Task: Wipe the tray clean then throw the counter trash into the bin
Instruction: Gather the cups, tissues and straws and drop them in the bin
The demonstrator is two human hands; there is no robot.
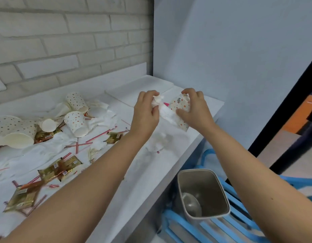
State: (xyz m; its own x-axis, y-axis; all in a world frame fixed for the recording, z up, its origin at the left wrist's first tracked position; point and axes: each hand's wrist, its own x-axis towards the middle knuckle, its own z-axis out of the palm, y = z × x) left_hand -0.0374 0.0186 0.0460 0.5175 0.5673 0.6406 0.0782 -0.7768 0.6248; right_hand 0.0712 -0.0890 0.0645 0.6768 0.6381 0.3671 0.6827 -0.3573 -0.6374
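Head view: we look down on a white counter (143, 181) running along a brick wall, with its trash not yet cleared. Below its near right edge a grey bin (213, 188) stands open-mouthed on a blue slatted stool (178, 222), apparently raised there so that litter can be dropped straight in. It looks nearly empty. At the far right end lies what we take to be the tray (130, 95), flat and white. We cannot tell whether it is clean.

To the left, dotted paper cups (75, 122) lie tipped over among napkins, gold wrappers (51, 171) and striped straws (95, 138).

Both hands hover above the counter's right end. The right hand (195, 109) curls its fingers and thumb round the held cup (180, 104), mouth turned toward the left. The left hand (146, 111) pinches a crumpled tissue (157, 100) whose tail reaches the cup. We judge the tissue is being packed into the cup so that both go to the bin as one.
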